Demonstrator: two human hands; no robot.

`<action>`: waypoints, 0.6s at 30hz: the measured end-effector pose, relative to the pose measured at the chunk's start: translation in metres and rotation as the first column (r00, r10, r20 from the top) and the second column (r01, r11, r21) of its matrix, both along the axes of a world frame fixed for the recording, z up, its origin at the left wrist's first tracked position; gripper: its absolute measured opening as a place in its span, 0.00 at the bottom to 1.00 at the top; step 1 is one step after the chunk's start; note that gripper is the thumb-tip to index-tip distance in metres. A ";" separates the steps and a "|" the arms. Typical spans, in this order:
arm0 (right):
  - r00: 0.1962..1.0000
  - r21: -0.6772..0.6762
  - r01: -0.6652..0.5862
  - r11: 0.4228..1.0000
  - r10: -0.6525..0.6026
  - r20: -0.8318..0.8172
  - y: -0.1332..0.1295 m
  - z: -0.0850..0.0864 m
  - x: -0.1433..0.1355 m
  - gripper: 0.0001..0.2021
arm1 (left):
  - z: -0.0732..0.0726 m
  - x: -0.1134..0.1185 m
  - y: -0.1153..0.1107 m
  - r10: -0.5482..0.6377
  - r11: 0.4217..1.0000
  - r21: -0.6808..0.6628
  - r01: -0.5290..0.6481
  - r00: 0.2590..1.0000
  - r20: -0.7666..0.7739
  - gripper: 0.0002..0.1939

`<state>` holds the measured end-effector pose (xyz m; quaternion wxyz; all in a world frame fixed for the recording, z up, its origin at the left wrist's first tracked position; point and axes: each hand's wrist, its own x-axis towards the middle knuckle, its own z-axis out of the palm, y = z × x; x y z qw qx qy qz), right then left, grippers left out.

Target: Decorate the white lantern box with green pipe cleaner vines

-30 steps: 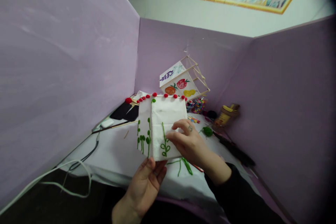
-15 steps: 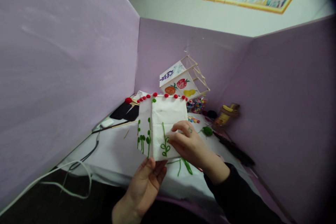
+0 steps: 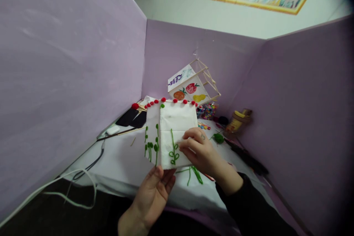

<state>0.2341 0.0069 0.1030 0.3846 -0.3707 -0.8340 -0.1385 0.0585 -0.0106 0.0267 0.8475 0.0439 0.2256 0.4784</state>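
Observation:
A white fabric-covered box (image 3: 178,118) is held up over the table, with red pompoms (image 3: 175,100) along its top edge. Green yarn stems and leaves (image 3: 173,155) decorate its front, and more green yarn shapes cover its left side. From underneath, my left hand (image 3: 152,191) grips the bottom edge, thumb in front and fingers below. My right hand (image 3: 197,149) is bent in a pinch at the front face, fingertips beside the yarn leaves. Whatever is between those fingertips is too small to make out. Loose green yarn strands (image 3: 196,175) lie under the box.
Behind stands a stick-framed box (image 3: 190,84) with painted fruit. Black flat items (image 3: 131,118) and a thin stick (image 3: 118,132) lie left. A green yarn ball (image 3: 218,138) and a yellow-brown container (image 3: 236,121) are right. A white cable (image 3: 55,191) hangs at lower left. Purple panels (image 3: 166,55) enclose the table.
My right hand has shifted slightly right, its fingertips drawing a little away from the yarn leaves. The left hand and the box hold still.

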 end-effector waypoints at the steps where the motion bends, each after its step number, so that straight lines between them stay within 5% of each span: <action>1: 1.000 -0.002 -0.005 1.000 0.005 -0.003 -0.001 0.000 0.001 0.05 | 0.000 0.000 0.000 -0.003 1.000 0.006 0.003 1.000 0.000 0.03; 6: 0.998 0.042 0.012 0.999 -0.010 -0.060 -0.010 -0.003 0.013 0.10 | 0.002 0.000 0.001 0.004 1.000 0.013 -0.004 1.000 -0.005 0.02; 10: 0.937 0.020 0.301 0.953 -0.292 -0.192 -0.023 -0.012 0.038 0.04 | 0.005 -0.002 0.003 0.039 0.999 0.006 -0.039 0.999 -0.020 0.02; 13: 0.836 -0.300 0.535 0.790 -0.547 0.051 -0.035 -0.031 0.056 0.12 | 0.007 -0.002 0.003 0.043 0.999 -0.001 -0.043 0.999 -0.020 0.03; 16: 0.734 -0.527 0.672 0.521 -0.561 0.382 -0.041 -0.058 0.063 0.14 | 0.009 0.000 0.003 0.055 0.998 -0.009 -0.055 0.998 -0.031 0.02; 18: 0.692 -0.550 0.714 0.433 -0.556 0.461 -0.040 -0.075 0.062 0.11 | 0.011 0.001 0.003 0.066 0.998 -0.014 -0.066 0.997 -0.050 0.03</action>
